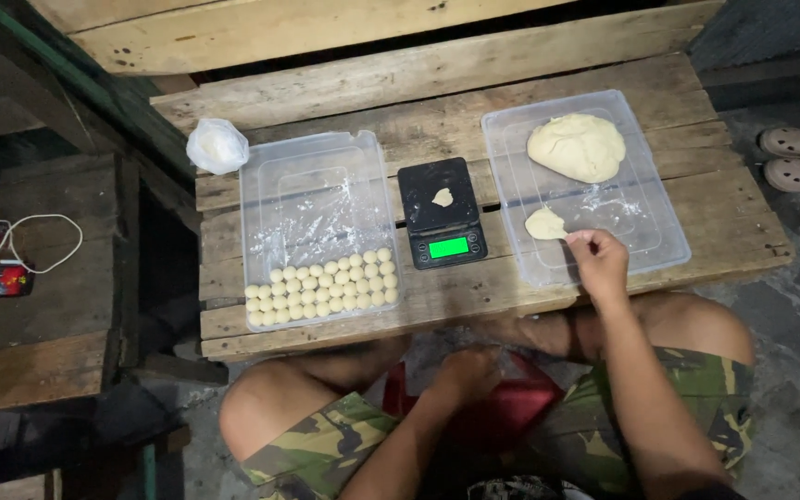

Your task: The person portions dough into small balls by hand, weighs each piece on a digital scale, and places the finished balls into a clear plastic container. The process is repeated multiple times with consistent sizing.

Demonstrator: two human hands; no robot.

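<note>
Pinching at the small dough lump [544, 223] in the right-hand clear tray [668, 231] with right hand [597, 262], fingertips closed on its edge. Best to tear off small bits, matching the piece [442, 196] on the scale [442, 213]. Left hand [463, 370] low below the desk [418, 102], grip unclear.

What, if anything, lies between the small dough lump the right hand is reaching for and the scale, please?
Nothing visible does. The right hand touches the small dough lump in the clear tray; only the tray's low wall separates it from the scale, which already holds a dough bit.
</note>
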